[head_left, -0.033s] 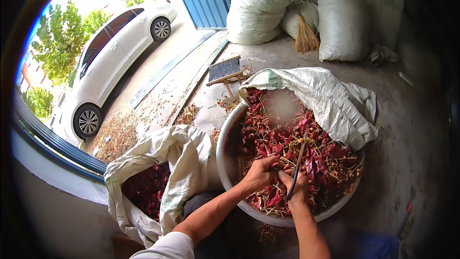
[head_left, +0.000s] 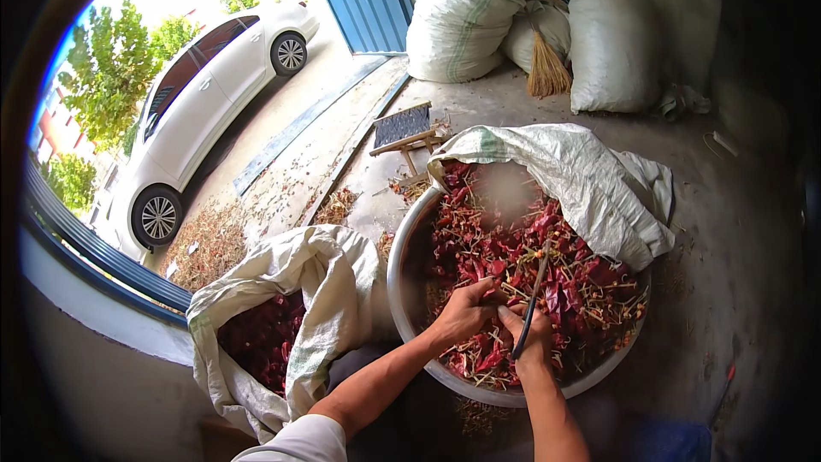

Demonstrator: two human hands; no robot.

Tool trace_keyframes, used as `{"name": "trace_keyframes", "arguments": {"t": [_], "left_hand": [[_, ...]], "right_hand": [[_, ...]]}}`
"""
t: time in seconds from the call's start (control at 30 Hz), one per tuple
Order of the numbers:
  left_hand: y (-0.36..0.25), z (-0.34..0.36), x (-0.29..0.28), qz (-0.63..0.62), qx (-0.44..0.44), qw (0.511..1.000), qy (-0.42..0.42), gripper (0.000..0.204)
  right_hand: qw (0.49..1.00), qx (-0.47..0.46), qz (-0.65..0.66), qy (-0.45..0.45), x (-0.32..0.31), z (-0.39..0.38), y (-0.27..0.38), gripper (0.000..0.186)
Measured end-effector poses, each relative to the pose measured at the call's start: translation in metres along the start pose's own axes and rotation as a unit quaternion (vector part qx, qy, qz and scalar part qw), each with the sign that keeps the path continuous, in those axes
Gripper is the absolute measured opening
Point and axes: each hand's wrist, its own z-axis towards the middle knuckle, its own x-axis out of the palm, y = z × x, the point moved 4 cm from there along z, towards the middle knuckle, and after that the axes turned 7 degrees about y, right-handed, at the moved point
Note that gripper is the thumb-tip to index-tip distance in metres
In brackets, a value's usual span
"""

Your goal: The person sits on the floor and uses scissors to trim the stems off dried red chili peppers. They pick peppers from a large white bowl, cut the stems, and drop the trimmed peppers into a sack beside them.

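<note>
While the right hand (head_left: pixel 538 339) clasps a dark tool (head_left: pixel 532 305), the left hand (head_left: pixel 463 311) curls, grip unclear, over crinkled red chillies (head_left: pixel 563 294).

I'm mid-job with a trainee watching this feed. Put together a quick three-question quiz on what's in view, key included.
1. Multiple choice. Which holds the long thin tool?
A) left hand
B) right hand
C) neither

2. True or false. The bristles of the broom are beside the tall white sack at the back.

3. Fill in the blank. From the person's viewpoint, the open sack of dried red chillies stands to the ____ of the metal basin.

Key: 1. B; 2. True; 3. left
</note>
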Motion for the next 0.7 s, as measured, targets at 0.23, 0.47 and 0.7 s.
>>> {"name": "trace_keyframes", "arguments": {"t": [0.23, 0.47, 0.7], "left_hand": [[0.007, 0.002, 0.014, -0.216, -0.065, 0.972, 0.068, 0.021], [0.049, 0.025, -0.037, -0.101, -0.104, 0.981, -0.129, 0.010], [0.115, 0.054, -0.072, 0.512, -0.192, 0.835, -0.054, 0.039]], "right_hand": [[0.966, -0.118, -0.219, -0.075, -0.010, 0.002, 0.002, 0.024], [0.984, -0.100, -0.145, -0.014, 0.013, -0.008, 0.012, 0.019], [0.994, -0.056, -0.092, 0.007, 0.003, -0.003, 0.021, 0.044]]}}
